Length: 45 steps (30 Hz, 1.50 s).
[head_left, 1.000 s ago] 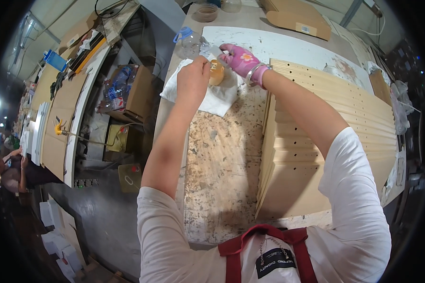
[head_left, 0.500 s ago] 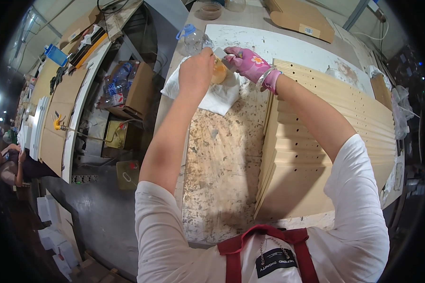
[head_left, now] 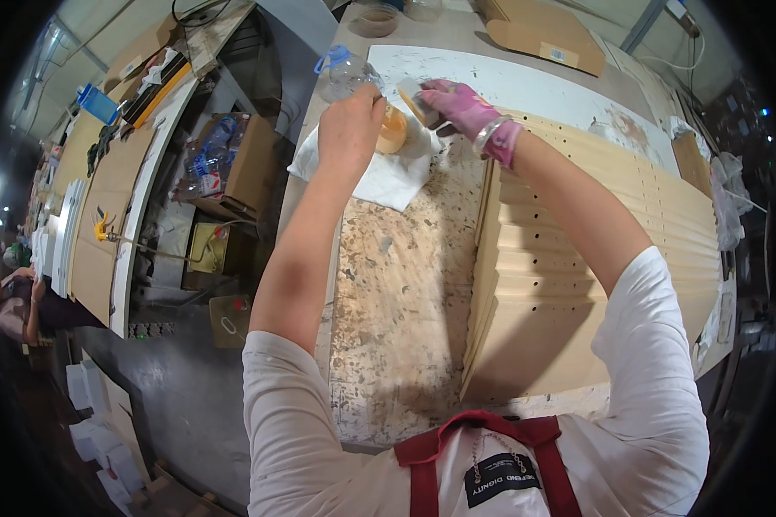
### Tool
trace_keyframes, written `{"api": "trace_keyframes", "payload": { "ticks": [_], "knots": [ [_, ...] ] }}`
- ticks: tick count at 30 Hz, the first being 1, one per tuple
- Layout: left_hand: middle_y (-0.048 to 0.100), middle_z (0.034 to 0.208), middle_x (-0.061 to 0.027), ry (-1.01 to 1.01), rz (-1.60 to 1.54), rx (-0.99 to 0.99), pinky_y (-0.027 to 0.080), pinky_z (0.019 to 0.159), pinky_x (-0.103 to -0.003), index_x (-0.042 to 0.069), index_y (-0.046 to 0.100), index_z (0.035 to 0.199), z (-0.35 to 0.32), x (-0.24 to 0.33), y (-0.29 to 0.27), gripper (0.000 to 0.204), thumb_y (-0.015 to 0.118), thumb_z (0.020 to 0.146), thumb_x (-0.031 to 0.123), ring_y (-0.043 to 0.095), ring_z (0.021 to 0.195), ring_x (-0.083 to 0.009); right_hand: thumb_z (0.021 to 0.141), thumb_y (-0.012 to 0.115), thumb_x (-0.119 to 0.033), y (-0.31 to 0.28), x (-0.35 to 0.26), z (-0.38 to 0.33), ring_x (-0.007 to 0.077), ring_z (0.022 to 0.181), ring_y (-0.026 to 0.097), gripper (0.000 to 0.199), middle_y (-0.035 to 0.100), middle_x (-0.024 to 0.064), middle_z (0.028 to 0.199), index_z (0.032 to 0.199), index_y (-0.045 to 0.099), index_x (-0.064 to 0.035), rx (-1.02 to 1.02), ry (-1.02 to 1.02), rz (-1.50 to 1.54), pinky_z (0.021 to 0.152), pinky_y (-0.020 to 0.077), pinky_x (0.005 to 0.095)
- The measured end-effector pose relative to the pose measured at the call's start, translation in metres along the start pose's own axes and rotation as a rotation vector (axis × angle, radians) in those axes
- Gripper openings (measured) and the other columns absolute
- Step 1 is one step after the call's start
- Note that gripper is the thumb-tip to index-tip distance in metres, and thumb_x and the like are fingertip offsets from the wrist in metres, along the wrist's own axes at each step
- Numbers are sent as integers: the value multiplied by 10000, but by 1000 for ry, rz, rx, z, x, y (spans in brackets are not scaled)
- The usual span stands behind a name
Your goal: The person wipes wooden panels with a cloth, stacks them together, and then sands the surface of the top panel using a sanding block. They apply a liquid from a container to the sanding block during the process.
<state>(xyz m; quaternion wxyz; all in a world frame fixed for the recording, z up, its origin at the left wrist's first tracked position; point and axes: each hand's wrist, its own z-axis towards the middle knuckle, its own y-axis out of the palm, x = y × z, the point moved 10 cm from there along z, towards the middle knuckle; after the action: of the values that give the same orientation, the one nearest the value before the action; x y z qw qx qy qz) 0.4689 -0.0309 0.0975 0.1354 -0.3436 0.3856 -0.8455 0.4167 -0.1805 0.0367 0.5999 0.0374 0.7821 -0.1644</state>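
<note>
My bare left hand (head_left: pixel 347 127) is closed at the edge of a small cup (head_left: pixel 393 133) of orange-tan paste; the fingers' far side is hidden. The cup rests on a crumpled white cloth (head_left: pixel 397 185). In a pink flowered glove, my right hand (head_left: pixel 464 110) grips a flat scraper (head_left: pixel 413 103) with tan paste along its blade. The scraper is raised just right of the cup, apart from it. Behind my left hand stands a clear plastic bottle (head_left: pixel 351 71) with a blue cap ring.
A stack of pale drilled boards (head_left: pixel 569 250) lies on the right of the paint-stained worktable (head_left: pixel 397 293). A cardboard box (head_left: pixel 547 39) and a round tub (head_left: pixel 377 21) sit at the back. To the left, a carton of bottles (head_left: pixel 233 164) stands under another bench.
My right hand has drawn the scraper slightly right, away from the cup, and its paste-covered face now shows. My left hand stays at the cup.
</note>
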Motion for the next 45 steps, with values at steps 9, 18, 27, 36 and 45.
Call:
{"api": "trace_keyframes", "payload": {
  "ticks": [9, 18, 27, 36, 45],
  "knots": [
    [671, 796, -169, 33, 74, 18, 500, 693, -471, 88, 663, 932, 30, -29, 21, 183, 593, 861, 242, 648, 778, -379, 927, 576, -399, -26, -41, -46, 149, 782, 635, 448, 660, 68, 908, 1186, 588, -34, -122, -149, 237, 693, 518, 286],
    [599, 1055, -97, -178, -369, -125, 453, 786, -287, 42, 537, 1276, -76, 26, 10, 415, 576, 940, 282, 570, 921, -161, 923, 568, -353, -158, -20, -252, 131, 880, 589, 506, 629, 66, 1019, 1294, 523, -12, 395, -236, 99, 716, 477, 274],
    [316, 1442, -278, -319, -699, -386, 306, 1101, -437, -29, 141, 1468, -281, 133, 82, 1061, 811, 692, 244, 325, 1349, -398, 837, 598, -286, -9, -30, -309, 281, 917, 596, 475, 587, 145, 1020, 1273, 542, -109, 398, -484, -943, 782, 454, 392],
    [439, 1326, -179, -284, -896, -302, 384, 1025, -357, -35, 237, 1417, -282, 137, 81, 787, 700, 784, 37, 467, 1212, -262, 776, 630, -194, -50, -19, -305, 289, 754, 627, 402, 614, 118, 856, 1159, 589, -81, 656, -554, -1155, 644, 495, 390],
    [388, 1400, -174, -469, -1079, -363, 373, 1042, -350, -3, 153, 1470, -293, 127, 85, 847, 677, 805, -3, 428, 1273, -260, 783, 618, -207, -12, -2, -300, 291, 817, 618, 344, 609, 122, 1002, 1117, 581, -129, 401, -491, -1125, 699, 497, 422]
  ]
}}
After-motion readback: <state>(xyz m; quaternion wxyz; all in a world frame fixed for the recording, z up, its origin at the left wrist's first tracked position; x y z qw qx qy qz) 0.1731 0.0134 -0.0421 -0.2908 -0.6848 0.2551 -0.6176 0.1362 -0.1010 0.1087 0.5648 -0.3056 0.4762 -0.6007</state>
